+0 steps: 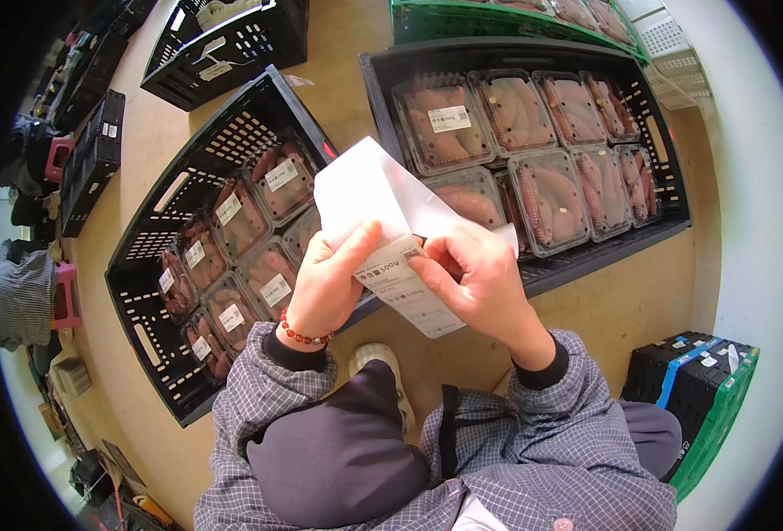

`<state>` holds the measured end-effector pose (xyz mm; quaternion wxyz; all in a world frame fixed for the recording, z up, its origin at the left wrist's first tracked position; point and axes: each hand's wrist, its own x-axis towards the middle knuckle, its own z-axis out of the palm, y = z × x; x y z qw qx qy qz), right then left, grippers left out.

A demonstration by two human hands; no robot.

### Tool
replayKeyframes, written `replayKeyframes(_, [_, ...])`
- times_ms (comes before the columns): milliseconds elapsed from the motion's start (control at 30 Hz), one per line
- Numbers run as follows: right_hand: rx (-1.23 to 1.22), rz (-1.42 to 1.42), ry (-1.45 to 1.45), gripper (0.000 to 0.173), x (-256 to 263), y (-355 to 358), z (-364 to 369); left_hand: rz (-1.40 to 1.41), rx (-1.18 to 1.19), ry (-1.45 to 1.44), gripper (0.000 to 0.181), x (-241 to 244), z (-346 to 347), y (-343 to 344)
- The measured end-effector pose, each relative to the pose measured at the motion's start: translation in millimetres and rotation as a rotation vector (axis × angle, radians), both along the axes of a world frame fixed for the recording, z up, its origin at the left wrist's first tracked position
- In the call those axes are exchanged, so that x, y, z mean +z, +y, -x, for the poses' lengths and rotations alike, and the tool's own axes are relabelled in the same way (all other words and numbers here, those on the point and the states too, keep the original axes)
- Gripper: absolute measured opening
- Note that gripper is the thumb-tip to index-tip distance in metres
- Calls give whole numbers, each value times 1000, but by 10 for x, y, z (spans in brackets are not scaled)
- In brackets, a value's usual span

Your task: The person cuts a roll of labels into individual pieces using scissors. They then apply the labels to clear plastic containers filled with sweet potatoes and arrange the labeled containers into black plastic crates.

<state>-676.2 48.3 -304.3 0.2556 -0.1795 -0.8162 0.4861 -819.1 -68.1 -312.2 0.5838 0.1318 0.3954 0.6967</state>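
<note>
My left hand [338, 279] grips a folded strip of white printed labels [425, 308], thumb on top. A blank stretch of its backing paper [358, 189] rises above the thumb, and the printed end hangs down. My right hand [478, 285] pinches the strip's right edge between thumb and fingers, beside a label's printed code. Below my hands to the left, a black plastic crate [166, 381] holds clear clamshell boxes [275, 282] of what look like sweet potatoes, labels on most visible lids. In a second black crate [604, 255], one similar box [441, 123] bears a label; several others [547, 199] show none.
Another black crate [232, 60] stands beyond the left one. At the top, a green crate [517, 26] holds more boxes. Folded black and green crates [690, 398] lie at the right by a white wall [743, 199]. Pink stools [66, 295] are far left.
</note>
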Motion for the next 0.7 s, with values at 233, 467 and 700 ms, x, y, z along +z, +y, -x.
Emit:
replayKeyframes(233, [-67, -402, 118, 20, 49, 40, 37, 93, 36, 12, 26, -34, -79, -7])
replayKeyframes(467, [-48, -731, 147, 19, -32, 1, -13, 140, 68, -29, 25, -50, -112, 11])
replayKeyframes(700, [-62, -276, 439, 18, 181, 314, -90, 194, 151, 59, 33, 40, -48, -12])
